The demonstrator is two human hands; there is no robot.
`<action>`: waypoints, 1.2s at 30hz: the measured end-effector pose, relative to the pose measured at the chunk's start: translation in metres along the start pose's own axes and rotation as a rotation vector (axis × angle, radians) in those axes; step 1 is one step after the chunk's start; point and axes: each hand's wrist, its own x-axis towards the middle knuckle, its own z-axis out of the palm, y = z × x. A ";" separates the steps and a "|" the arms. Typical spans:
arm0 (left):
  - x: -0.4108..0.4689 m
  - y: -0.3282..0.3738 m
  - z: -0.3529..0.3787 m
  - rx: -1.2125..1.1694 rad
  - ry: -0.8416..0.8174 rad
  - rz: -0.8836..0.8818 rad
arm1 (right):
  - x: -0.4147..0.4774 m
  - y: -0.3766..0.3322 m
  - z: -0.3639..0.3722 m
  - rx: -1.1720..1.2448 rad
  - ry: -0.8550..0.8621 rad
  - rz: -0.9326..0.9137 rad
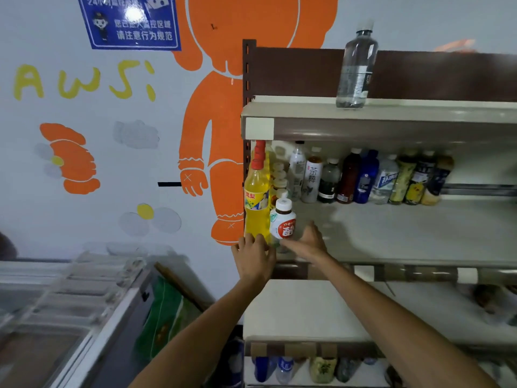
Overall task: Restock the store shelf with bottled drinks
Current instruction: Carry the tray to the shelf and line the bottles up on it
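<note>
Left hand (253,259) wraps the base of the yellow bottle (256,208) at the near-left corner of the middle shelf (391,228). Right hand (306,242) sits at the foot of the small white-capped bottle (283,219) just right of it, but blur means I can't tell if it grips or only pushes. Slide both straight back toward the far row of bottles (363,177), holding low, upright, labels facing near; the tall yellow one likely tips easiest.
</note>
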 end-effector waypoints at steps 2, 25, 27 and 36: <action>-0.008 0.023 0.003 -0.009 -0.019 0.106 | -0.007 0.016 -0.021 -0.035 0.024 0.004; -0.292 0.407 0.106 -0.263 -0.884 0.873 | -0.294 0.377 -0.335 -0.661 0.272 0.589; -0.321 0.427 0.109 -0.272 -0.941 0.944 | -0.326 0.396 -0.346 -0.667 0.280 0.671; -0.396 0.493 0.158 -0.297 -1.193 1.126 | -0.387 0.470 -0.359 -0.634 0.323 0.900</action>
